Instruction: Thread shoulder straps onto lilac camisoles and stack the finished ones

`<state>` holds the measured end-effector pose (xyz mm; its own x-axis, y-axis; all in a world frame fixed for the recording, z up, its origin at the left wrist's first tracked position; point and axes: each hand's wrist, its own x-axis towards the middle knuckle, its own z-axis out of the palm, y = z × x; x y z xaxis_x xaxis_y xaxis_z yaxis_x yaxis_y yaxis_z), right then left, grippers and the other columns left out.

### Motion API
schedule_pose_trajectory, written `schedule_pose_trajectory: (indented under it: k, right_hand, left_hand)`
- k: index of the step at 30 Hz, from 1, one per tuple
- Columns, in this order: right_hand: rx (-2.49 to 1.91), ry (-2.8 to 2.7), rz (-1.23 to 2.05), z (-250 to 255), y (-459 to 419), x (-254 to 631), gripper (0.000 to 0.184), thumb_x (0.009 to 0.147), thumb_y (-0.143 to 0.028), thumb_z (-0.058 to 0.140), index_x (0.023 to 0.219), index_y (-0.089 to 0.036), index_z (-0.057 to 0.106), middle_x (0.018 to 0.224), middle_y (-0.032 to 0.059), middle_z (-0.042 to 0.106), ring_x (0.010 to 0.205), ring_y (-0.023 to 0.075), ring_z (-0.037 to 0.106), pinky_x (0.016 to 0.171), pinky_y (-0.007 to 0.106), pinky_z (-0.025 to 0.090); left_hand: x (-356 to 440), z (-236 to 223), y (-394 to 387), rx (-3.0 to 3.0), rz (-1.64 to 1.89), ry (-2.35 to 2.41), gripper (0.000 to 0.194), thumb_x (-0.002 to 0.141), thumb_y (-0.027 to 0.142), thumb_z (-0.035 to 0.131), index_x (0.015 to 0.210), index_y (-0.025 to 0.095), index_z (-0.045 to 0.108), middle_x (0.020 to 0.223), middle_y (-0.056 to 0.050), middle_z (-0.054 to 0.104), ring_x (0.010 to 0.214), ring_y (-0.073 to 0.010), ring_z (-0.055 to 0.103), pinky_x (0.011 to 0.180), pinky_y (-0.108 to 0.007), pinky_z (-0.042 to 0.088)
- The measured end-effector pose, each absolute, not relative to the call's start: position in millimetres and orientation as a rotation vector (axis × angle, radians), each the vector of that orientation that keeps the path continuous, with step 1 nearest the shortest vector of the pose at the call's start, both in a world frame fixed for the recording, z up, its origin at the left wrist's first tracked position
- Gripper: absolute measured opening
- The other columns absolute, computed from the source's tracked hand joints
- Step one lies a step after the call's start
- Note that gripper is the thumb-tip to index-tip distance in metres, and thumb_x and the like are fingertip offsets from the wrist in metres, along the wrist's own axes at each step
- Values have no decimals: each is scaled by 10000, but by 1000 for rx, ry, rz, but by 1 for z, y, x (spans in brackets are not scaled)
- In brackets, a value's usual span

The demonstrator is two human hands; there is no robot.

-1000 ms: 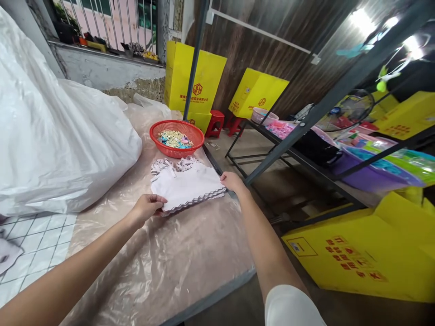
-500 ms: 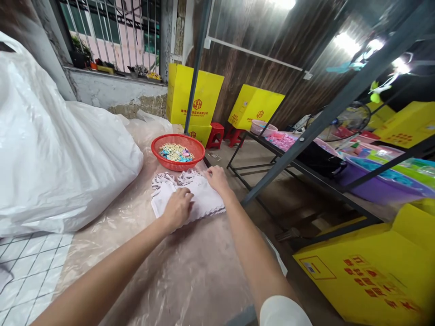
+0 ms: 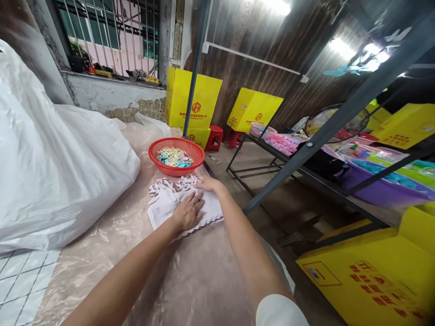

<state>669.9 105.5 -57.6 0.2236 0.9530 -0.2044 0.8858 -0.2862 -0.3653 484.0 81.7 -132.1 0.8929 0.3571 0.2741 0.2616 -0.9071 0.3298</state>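
A stack of white scalloped-edge cards lies on the plastic-covered table. My left hand rests flat on top of the stack, fingers stretched out. My right hand lies at the stack's far right corner, fingers extended over the cut-out ends of the cards. Just beyond stands a red mesh basket holding several small coloured pieces.
A big white plastic sack fills the table's left side. Yellow cartons stand by the wall, another at lower right. A dark metal rack with purple and green bins stands to the right, past the table's edge.
Both hands left the stack's near corners and moved onto it: the left now lies flat on top, the right reaches the far end. The view shifted slightly.
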Motion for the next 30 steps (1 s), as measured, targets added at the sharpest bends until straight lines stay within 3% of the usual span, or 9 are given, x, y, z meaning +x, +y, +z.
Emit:
schedule_pose_trajectory:
  k: [4, 8, 18, 23, 26, 30]
  right_hand:
    - [-2311, -1701, 745, -54, 101, 664, 230, 692, -327, 723, 561, -191, 590, 564, -23, 527, 623, 141, 500, 575, 244, 359]
    - [-2176, -1628, 812, -47, 94, 655, 139, 658, -224, 654, 590, -184, 540, 552, -62, 462, 576, 101, 423, 538, 222, 312]
    - [-1914, -1381, 689, -46, 95, 656, 103, 732, -272, 583, 757, -204, 510, 561, -72, 431, 487, 95, 379, 496, 221, 350]
    - [-1967, -1269, 324, -58, 97, 665, 108, 804, -298, 554, 833, -193, 557, 780, 9, 551, 744, 159, 525, 736, 300, 461]
    - [-1974, -1312, 171, -62, 94, 663, 131, 815, -318, 605, 780, -192, 594, 931, 71, 570, 976, 223, 522, 924, 370, 415]
    - [-1995, -1618, 246, -66, 94, 652, 235, 641, -299, 815, 616, -195, 605, 988, 77, 595, 1104, 279, 472, 990, 401, 352]
  left_hand:
    - [484, -130, 82, 2779, 499, 445, 458, 973, 386, 439, 1345, 149, 564, 1549, -162, 409, 1419, -363, 378, 1165, -555, 318]
    - [484, -130, 81, 2843, 511, 442, 465, 976, 394, 433, 1350, 150, 562, 1543, -155, 420, 1337, -336, 471, 1144, -509, 356]
    - [485, -131, 80, 2841, 476, 475, 493, 973, 392, 420, 1388, 156, 543, 1582, -134, 374, 1435, -369, 363, 1167, -534, 323]
    - [484, -131, 80, 2818, 446, 501, 497, 973, 417, 410, 1392, 187, 544, 1601, -94, 348, 1476, -359, 296, 1179, -521, 312]
    - [484, -130, 80, 2803, 433, 495, 522, 973, 425, 405, 1403, 160, 537, 1596, -106, 355, 1479, -374, 283, 1184, -519, 306]
    - [484, -130, 81, 2808, 464, 473, 503, 963, 404, 433, 1385, 154, 549, 1567, -130, 398, 1460, -374, 319, 1177, -532, 314]
